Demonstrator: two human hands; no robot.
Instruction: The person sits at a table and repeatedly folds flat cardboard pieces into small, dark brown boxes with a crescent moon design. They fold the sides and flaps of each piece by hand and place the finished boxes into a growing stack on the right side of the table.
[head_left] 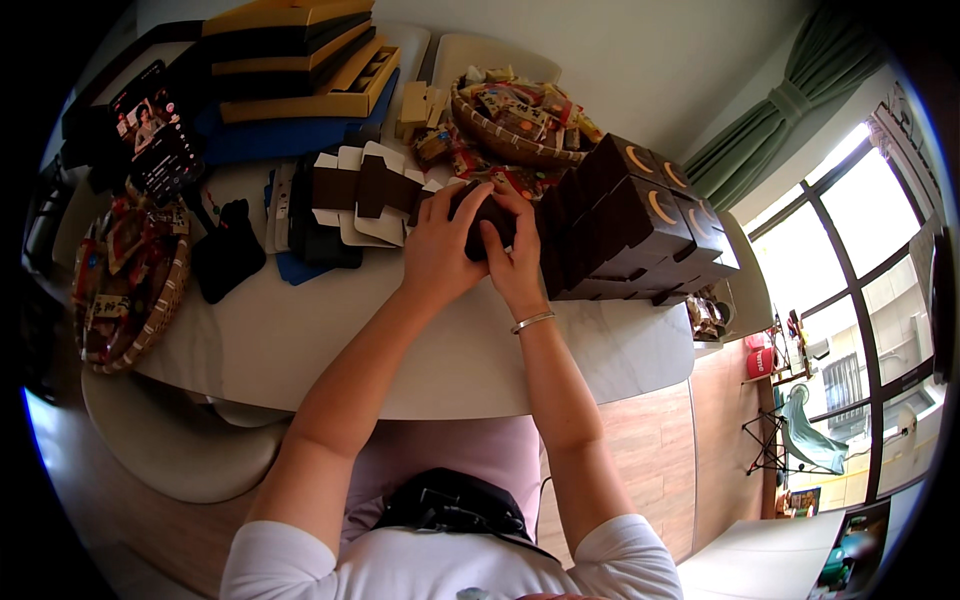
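Between my two hands, over the middle of the white marbled table [350,345], is a small dark brown box [487,226]. My left hand [440,245] wraps its left side, fingers curled over the top. On the other side my right hand [516,258] grips it with thumb and fingers. Much of the box is hidden by the fingers. Close to my right hand stands a stack of dark brown boxes [630,225] with gold crescents on them. Left of my hands lie flat, unfolded brown-and-white cartons [370,195], overlapping one another.
A woven basket of wrapped snacks [515,120] stands behind my hands; another snack basket [130,290] tilts at the left edge. A lit phone [155,135], a black pouch [230,250] and stacked black-and-gold trays [300,75] occupy the left side. A beige chair [190,440] is near left.
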